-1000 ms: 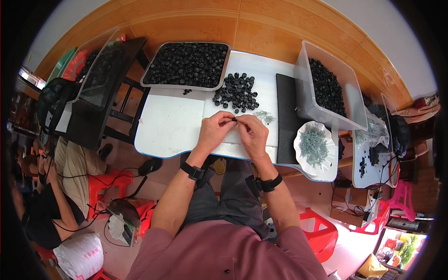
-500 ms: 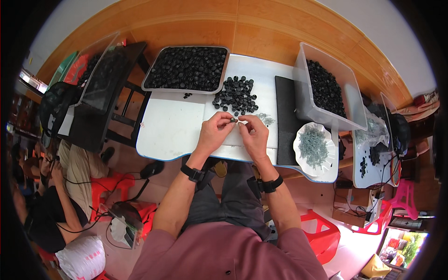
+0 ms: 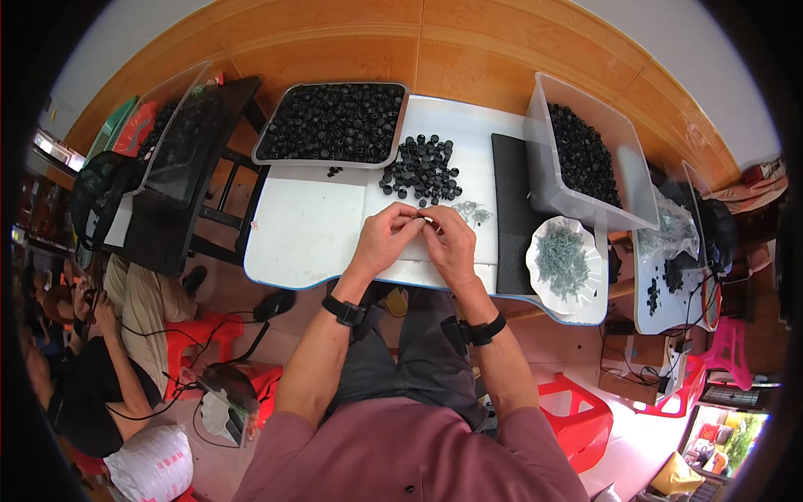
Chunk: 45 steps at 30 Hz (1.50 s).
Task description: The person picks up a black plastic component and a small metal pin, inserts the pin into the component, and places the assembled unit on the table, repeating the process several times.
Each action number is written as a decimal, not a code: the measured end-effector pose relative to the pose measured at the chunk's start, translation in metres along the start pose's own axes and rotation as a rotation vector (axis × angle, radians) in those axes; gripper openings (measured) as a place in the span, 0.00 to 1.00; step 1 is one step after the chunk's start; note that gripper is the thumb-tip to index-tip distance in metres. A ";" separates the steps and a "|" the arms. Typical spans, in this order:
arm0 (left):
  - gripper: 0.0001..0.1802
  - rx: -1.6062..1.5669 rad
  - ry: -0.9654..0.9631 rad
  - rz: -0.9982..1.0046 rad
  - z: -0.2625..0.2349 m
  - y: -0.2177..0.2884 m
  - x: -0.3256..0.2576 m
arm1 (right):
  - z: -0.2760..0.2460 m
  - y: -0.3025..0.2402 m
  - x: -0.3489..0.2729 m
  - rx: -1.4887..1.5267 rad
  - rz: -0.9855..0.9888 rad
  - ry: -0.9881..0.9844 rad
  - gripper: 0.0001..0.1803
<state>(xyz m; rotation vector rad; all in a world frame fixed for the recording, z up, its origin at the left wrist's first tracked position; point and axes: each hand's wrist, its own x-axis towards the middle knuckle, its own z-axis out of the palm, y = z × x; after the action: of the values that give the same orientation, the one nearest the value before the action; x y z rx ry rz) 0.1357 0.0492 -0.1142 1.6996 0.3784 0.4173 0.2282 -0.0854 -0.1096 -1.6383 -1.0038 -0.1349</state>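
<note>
My left hand (image 3: 386, 241) and my right hand (image 3: 452, 247) meet over the near part of the white table, their thumbs and fingertips pinched together. Between them is a small black cap, mostly covered by the fingers; what the right fingertips grip is too small to make out. Just beyond my hands lies a loose pile of round black caps (image 3: 422, 166). A scatter of tiny grey-green pieces (image 3: 475, 213) lies right of that pile. More such pieces fill a white fluted dish (image 3: 590, 284) at the table's right front.
Behind on the left stands a metal-rimmed tray (image 3: 262, 157) full of black caps. A clear plastic bin (image 3: 577, 203) of black parts is at the right, beside a black mat (image 3: 512, 213). Red stools (image 3: 577, 422) stand on the floor. Another person's hands (image 3: 94, 303) are at far left.
My right fingers have closed in against the left fingertips, covering the small black cap that showed between them before. The piles and containers lie as they were.
</note>
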 end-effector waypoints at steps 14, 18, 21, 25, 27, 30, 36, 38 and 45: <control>0.10 -0.065 -0.001 -0.033 -0.002 -0.003 0.001 | -0.001 0.001 -0.003 0.094 0.068 -0.013 0.13; 0.11 -0.160 -0.011 -0.049 -0.003 -0.002 0.003 | -0.002 0.002 -0.004 0.102 0.062 -0.001 0.13; 0.13 0.046 0.265 0.004 0.002 0.002 0.011 | -0.001 0.002 -0.004 0.111 0.174 0.098 0.12; 0.15 0.498 0.352 0.085 0.003 0.007 0.023 | -0.001 0.008 -0.003 0.126 0.208 0.151 0.12; 0.16 0.591 0.334 0.178 0.001 0.002 0.029 | 0.000 0.007 -0.002 0.143 0.200 0.152 0.12; 0.15 0.634 0.361 0.193 -0.001 -0.003 0.034 | 0.000 0.006 -0.002 0.144 0.211 0.162 0.12; 0.14 0.629 0.381 0.129 0.003 -0.001 0.036 | 0.000 0.010 -0.004 0.144 0.230 0.176 0.11; 0.14 0.639 0.373 0.129 0.001 -0.001 0.037 | 0.000 0.011 -0.004 0.143 0.231 0.159 0.11; 0.12 0.559 0.205 0.150 0.001 0.011 0.012 | -0.001 0.010 -0.005 0.161 0.268 0.158 0.11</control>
<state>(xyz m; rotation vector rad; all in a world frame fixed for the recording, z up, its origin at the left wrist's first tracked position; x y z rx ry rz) 0.1472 0.0518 -0.1031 2.2458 0.5555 0.6413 0.2321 -0.0882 -0.1198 -1.5720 -0.6517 -0.0027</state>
